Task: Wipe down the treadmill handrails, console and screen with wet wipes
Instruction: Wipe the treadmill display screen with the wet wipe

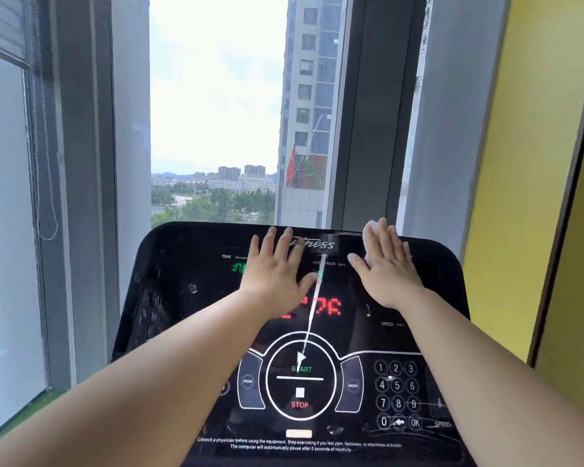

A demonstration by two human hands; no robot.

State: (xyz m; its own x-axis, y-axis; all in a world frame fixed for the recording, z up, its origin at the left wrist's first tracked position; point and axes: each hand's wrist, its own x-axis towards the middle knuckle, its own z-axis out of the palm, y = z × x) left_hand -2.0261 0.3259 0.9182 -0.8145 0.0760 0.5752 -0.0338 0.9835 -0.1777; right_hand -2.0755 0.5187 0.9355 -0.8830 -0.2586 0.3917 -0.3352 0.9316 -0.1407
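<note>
Two hands are spread flat on the console (182, 298) top. A wipe (370, 229) is pressed under the right hand (388, 266), beside the left hand (275, 269).

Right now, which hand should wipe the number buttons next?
Probably the right hand: the wet wipe is pressed under its flat fingers, and the number keypad lies on its side of the console. The left hand rests flat with no wipe.
</note>
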